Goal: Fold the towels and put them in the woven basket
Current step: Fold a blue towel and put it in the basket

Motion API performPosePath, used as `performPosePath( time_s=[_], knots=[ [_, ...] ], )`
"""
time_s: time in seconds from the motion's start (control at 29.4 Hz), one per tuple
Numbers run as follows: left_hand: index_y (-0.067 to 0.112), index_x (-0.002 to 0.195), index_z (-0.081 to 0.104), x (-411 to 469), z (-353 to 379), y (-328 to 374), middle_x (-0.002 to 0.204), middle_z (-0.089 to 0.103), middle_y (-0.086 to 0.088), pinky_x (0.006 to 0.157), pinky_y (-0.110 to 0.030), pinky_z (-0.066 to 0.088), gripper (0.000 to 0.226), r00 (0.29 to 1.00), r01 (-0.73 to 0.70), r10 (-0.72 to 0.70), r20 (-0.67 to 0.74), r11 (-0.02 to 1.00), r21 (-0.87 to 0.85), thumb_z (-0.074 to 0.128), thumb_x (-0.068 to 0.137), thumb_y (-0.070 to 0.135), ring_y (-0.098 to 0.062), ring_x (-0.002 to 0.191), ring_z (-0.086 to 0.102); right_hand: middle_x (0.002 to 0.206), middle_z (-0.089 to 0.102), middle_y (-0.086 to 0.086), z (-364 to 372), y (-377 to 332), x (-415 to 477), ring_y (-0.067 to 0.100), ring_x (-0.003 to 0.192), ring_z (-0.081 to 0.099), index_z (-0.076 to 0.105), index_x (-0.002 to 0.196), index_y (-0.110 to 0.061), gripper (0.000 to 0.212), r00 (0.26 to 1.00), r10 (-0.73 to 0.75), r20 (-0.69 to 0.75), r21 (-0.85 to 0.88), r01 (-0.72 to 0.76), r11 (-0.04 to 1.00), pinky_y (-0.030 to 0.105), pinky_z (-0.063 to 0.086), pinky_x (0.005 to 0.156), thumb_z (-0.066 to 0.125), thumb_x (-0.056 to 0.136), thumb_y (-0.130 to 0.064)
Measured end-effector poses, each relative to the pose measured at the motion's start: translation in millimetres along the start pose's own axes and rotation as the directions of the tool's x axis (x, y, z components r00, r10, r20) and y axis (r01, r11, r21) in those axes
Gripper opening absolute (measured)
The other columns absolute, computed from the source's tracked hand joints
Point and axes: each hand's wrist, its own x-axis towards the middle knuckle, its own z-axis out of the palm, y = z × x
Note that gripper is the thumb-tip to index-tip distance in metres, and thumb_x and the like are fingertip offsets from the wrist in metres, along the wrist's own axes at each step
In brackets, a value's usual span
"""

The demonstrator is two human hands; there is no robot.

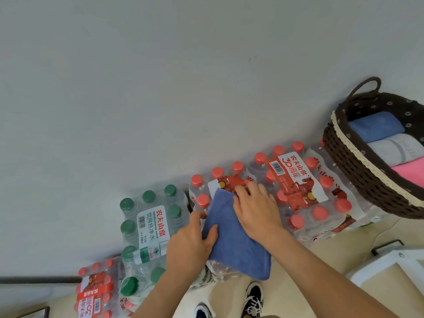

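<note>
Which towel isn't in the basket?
The darker blue towel under the left hand and right hand; light blue, grey and pink towels lie in the brown woven basket.

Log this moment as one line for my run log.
step: folding | blue towel on red-capped water pack | left hand grips left edge | right hand presses top corner | woven basket: three folded towels inside
</note>
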Motion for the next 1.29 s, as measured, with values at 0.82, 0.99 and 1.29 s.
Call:
performPosePath(
  time_s=[0.82,0.99,1.29],
  knots=[
    [0.019,0.14,0.037,71,2,40,0.129,0.045,-0.006,0.071,-0.038,0.046,0.069,0.82,-0.572,0.456,0.345,0.672,0.471,0.035,0.078,0.048,-0.028,0.102,0.046,0.13,0.042,0.009,-51,19,11,0.035,0.107,0.05,0.038,0.13,-0.016,0.052,0.836,-0.14,0.531,0.041,0.139,0.989,0.041,0.044,0.086,0.063,0.088,-0.034],
    [0.015,0.114,0.059,98,-14,37,0.108,0.056,-0.006,0.081,-0.036,0.045,0.035,0.801,-0.521,0.416,0.43,0.838,0.161,0.055,0.081,0.025,-0.024,0.1,0.053,0.108,0.057,0.009,-60,15,31,0.028,0.089,0.058,0.043,0.11,-0.013,0.037,0.772,-0.078,0.631,-0.036,0.13,0.991,0.036,0.044,0.064,0.065,0.082,-0.023],
    [0.021,0.088,0.061,90,-73,48,0.086,0.065,-0.003,0.064,-0.033,0.045,0.02,0.866,-0.484,0.445,0.226,0.861,0.16,0.054,0.072,0.03,-0.028,0.08,0.06,0.077,0.058,0.0,-100,22,63,0.02,0.072,0.054,0.057,0.082,-0.016,0.015,0.826,-0.221,0.518,0.274,0.085,0.958,0.035,0.042,0.061,0.067,0.072,-0.02]
  ],
)
